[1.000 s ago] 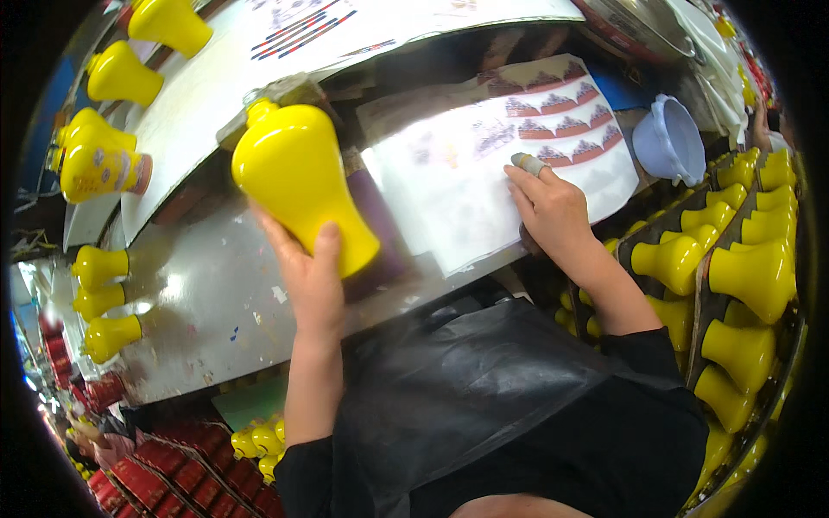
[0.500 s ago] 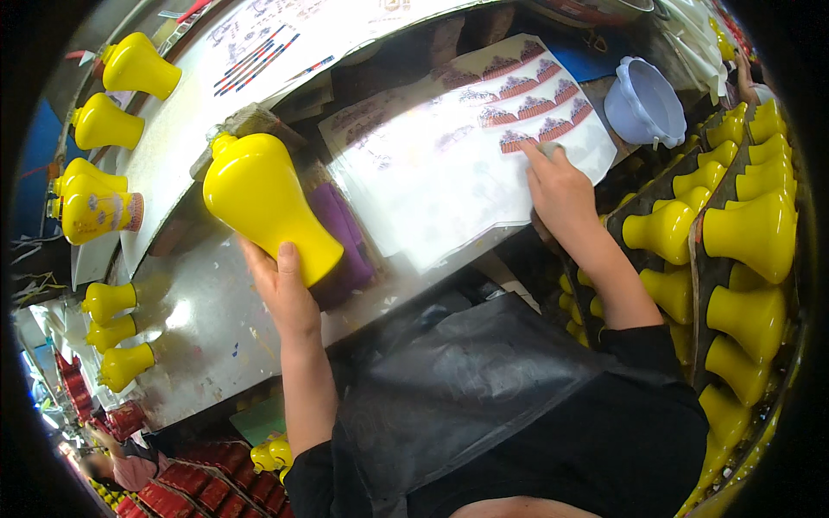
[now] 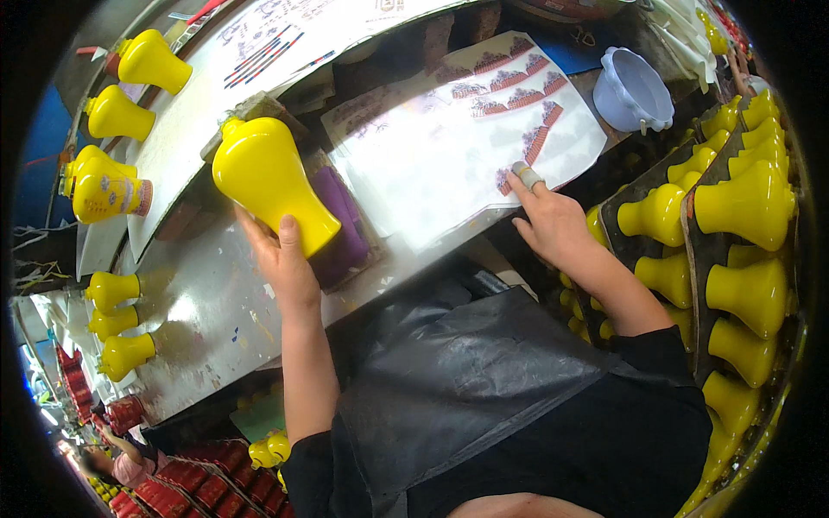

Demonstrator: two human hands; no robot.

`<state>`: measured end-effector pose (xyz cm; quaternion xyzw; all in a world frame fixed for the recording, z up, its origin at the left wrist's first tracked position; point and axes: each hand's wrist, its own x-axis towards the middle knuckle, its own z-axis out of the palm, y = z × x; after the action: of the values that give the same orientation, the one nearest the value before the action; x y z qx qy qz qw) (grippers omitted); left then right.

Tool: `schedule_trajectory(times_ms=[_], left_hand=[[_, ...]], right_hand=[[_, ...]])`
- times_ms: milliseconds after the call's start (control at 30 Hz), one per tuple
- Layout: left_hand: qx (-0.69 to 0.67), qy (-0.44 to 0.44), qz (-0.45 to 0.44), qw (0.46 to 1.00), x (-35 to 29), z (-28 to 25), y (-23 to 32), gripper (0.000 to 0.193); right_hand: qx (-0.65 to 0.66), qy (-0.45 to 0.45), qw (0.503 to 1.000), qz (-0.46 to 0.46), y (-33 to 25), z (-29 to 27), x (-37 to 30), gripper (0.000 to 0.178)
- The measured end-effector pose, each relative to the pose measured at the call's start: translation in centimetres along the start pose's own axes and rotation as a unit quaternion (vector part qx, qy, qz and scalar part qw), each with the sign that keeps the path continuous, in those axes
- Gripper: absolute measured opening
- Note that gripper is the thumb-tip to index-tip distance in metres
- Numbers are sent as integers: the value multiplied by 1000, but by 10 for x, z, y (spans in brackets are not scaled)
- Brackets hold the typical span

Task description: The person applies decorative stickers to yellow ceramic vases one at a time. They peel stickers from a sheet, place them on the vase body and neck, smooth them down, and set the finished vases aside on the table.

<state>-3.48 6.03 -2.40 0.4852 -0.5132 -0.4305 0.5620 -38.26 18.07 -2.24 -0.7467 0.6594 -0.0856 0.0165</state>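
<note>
My left hand [image 3: 289, 269] grips a glossy yellow vase [image 3: 263, 173] by its narrower foot end, thumb over the near side; the vase lies tilted, neck pointing to the upper left. My right hand [image 3: 560, 226] rests at the lower right edge of a white sheet [image 3: 406, 194]. Its fingertips touch the near end of a reddish-brown patterned decal strip [image 3: 537, 142], which lies slanted on the sheet. The fingers are stretched out, with the thumb apart, and one finger wears a greyish covering [image 3: 527, 175]. More curved decal strips [image 3: 509, 80] lie in rows at the sheet's far right.
A purple cloth [image 3: 338, 207] lies below the vase. A pale blue bucket [image 3: 623, 95] stands right of the sheet. Racks of yellow vases [image 3: 738, 285] fill the right side. Several yellow vases line the left, one decorated [image 3: 110, 197]. Another person [image 3: 134, 462] is at lower left.
My right hand has moved down and slightly left to the sheet's near edge. The nearest decal strip has swung from its row into a steep slant. My left hand still holds the vase.
</note>
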Motion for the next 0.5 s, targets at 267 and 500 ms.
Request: schedule_trajectory(times_ms=[267,500], left_hand=[[106,55,73,990,-18,-3,11,57],[297,-74,310,900,-37,28,56,27]], right_hand=[[67,150,983,-81,16,10,-6,16],[618,-51,771,145,-31,-30,39,28]])
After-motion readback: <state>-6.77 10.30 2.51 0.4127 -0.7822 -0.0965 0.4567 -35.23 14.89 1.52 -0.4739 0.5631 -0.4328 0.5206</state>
